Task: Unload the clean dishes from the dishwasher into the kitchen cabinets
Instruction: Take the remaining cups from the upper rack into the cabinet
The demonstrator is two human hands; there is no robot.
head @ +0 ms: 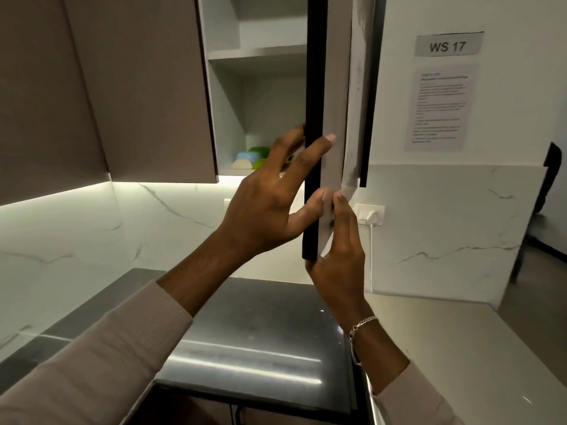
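An upper cabinet (233, 96) stands open, and its door (336, 87) swings toward me, its black edge (313, 72) facing the camera. My left hand (264, 216) grips that edge low down, with index finger and thumb on the outer face and the other fingers behind it. Just below, my right hand (340, 262) rests against the door's lower corner with its fingers straight up. Blue, green and cream bowls (251, 156) sit on the lowest shelf. Neither hand holds a dish. The dishwasher is out of view.
A closed brown cabinet (122, 87) hangs to the left. Below lies a dark glossy countertop (260, 332), with a pale counter (445, 348) to its right. A wall socket with a plugged white cable (369, 214) and paper notices (440, 107) are on the right wall.
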